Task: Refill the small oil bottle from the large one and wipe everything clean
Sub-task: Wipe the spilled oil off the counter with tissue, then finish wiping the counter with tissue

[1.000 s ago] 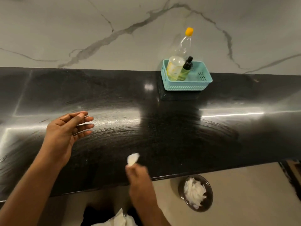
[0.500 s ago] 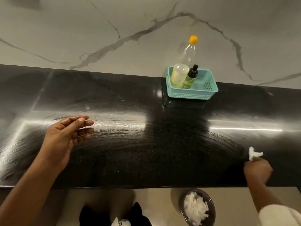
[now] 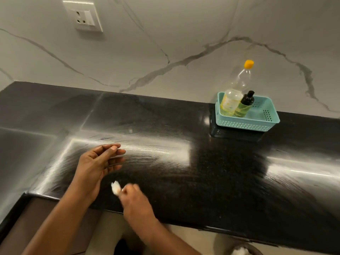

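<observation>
A large clear oil bottle (image 3: 234,94) with an orange cap and a small dark-capped oil bottle (image 3: 245,105) stand together in a teal basket (image 3: 257,122) at the back right of the black counter (image 3: 211,172). My right hand (image 3: 135,201) grips a small crumpled white tissue (image 3: 116,187) near the counter's front edge, blurred by motion. My left hand (image 3: 95,166) hovers just left of it over the counter, fingers loosely extended and holding nothing. Streaky smear marks show on the shiny counter.
A wall socket (image 3: 83,16) sits on the marble backsplash at the upper left. A dark bowl (image 3: 239,250) holding white tissue scraps stands on the floor below the counter edge, mostly cut off at the bottom.
My right hand has swept the tissue from the counter's right side back to the left, close to my left hand. My view has shifted up and left; the left hand stays hovering.
</observation>
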`<state>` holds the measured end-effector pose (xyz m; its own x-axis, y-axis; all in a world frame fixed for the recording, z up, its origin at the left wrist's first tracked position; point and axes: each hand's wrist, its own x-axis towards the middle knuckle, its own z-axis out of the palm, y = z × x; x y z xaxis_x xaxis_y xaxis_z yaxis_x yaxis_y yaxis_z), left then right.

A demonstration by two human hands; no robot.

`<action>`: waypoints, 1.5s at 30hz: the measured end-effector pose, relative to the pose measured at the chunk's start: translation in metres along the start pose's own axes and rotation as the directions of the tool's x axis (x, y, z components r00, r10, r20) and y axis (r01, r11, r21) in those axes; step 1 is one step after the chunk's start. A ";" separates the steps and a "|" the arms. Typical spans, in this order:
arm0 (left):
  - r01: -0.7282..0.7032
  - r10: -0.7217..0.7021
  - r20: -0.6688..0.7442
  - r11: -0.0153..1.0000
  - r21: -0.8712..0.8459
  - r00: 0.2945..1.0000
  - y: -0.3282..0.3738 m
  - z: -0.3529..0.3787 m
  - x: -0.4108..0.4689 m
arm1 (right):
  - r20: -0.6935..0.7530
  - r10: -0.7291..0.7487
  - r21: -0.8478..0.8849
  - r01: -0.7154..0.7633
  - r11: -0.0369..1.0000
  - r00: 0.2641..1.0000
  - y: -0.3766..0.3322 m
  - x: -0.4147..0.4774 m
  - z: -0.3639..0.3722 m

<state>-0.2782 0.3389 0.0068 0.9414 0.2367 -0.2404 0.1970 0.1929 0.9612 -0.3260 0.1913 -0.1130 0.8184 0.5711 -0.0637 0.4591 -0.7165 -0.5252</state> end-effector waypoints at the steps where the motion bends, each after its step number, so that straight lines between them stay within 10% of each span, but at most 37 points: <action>1: 0.001 -0.001 -0.011 1.000 0.000 1.000 0.003 -0.007 -0.002 | 0.045 -0.071 -0.029 0.073 0.997 0.996 -0.005 -0.004 0.004; 4: -0.001 0.000 -0.077 1.000 -0.005 0.997 0.009 -0.029 -0.007 | 0.015 -0.123 -0.074 0.124 0.989 0.992 0.028 -0.007 -0.020; 7: 0.006 -0.008 -0.151 1.000 -0.010 0.989 0.010 -0.060 -0.012 | -0.210 0.101 -0.132 -0.130 0.983 0.973 0.102 -0.002 -0.077; 11: 0.030 -0.042 -0.222 0.998 -0.057 0.974 0.006 -0.101 -0.020 | -0.452 0.622 0.073 -0.668 0.740 0.640 0.207 0.017 -0.149; 15: 0.006 -0.034 -0.334 0.996 -0.086 0.942 0.009 -0.143 -0.028 | -0.439 0.801 0.254 -0.799 0.546 0.407 0.210 0.101 -0.163; 23: -0.001 -0.052 -0.483 0.994 -0.109 0.874 0.022 -0.226 -0.042 | -0.257 0.550 0.208 -0.510 0.835 0.795 0.030 0.318 -0.061; 27: -0.003 -0.066 -0.499 0.991 -0.137 0.864 0.032 -0.257 -0.036 | -0.068 0.199 0.151 -0.187 0.971 0.978 -0.105 0.327 0.026; 34: 0.046 -0.086 -0.377 0.992 -0.113 0.922 0.036 -0.264 0.011 | 0.181 -0.280 0.141 0.257 0.956 0.943 -0.209 0.228 0.104; 37: 0.096 -0.084 -0.282 0.995 0.030 0.956 0.027 -0.251 0.031 | 0.184 -0.090 0.381 0.013 0.924 0.979 -0.190 0.199 0.079; 40: 0.099 -0.069 -0.129 0.965 0.242 0.989 0.018 -0.226 0.040 | 0.088 0.330 0.736 -0.285 0.614 0.940 -0.153 0.170 0.031; 45: 0.152 -0.193 0.133 0.951 0.268 0.972 0.010 -0.147 0.025 | -0.072 0.559 0.892 -0.197 0.406 0.826 -0.106 0.094 -0.038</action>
<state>-0.2927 0.4867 -0.0091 0.9137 0.0663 -0.4009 0.4037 -0.0355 0.9142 -0.2848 0.3055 -0.0311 0.9575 0.0423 -0.2854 -0.2835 -0.0462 -0.9579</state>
